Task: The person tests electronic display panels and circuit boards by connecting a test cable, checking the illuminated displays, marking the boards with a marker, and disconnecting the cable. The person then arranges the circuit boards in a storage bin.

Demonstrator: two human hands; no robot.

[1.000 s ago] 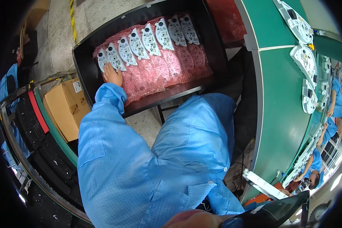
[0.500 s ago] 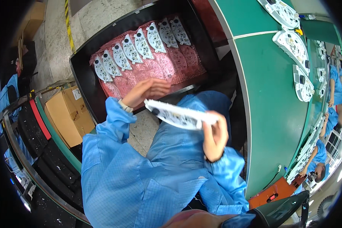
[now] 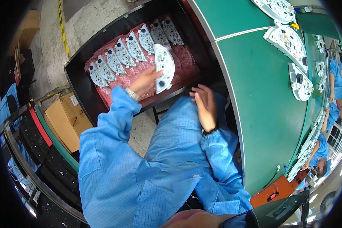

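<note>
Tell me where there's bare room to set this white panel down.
The green table is bare between its near edge and the white panels along its far side. In the black bin, a row of panels crowds the far half; pink wrap at the right end stays open.

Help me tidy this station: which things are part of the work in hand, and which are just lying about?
In hand:
left hand holding a white panel
black bin with its row of panels on pink padding
right hand, empty, on the lap

Lying about:
cardboard box
panels on the green table

White fan-shaped circuit board (image 3: 164, 68) in my left hand (image 3: 143, 81), held on edge over black tray (image 3: 78, 85), above pink padding.
</note>
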